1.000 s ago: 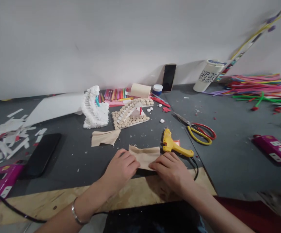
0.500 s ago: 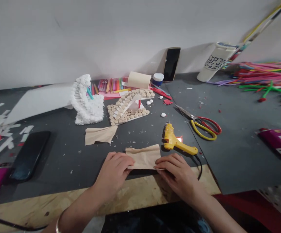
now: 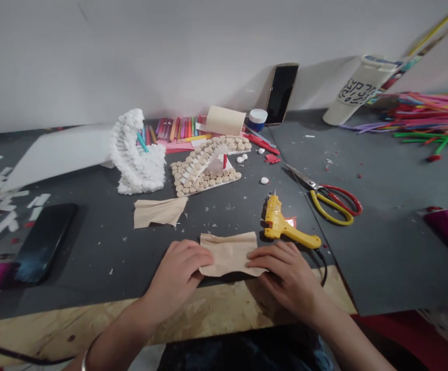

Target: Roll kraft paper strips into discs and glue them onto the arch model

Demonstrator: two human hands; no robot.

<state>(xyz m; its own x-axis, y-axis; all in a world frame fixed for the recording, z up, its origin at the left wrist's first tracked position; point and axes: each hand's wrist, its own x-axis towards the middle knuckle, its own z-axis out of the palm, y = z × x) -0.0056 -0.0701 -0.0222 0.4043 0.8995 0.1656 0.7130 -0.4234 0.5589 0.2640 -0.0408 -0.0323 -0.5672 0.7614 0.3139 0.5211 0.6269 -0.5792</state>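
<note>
Both hands (image 3: 179, 270) pinching tan paper (image 3: 229, 254) by its ends, near edge now wavy, straighter a moment ago

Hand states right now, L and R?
Left hand: closed, holding the left end of the tan sheet.
Right hand: closed, holding its right end.

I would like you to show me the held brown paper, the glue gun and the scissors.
Held brown paper (image 3: 229, 254), head view: its middle.
Glue gun (image 3: 279, 226), head view: its yellow body.
Scissors (image 3: 314, 186), head view: near the pivot.
</note>
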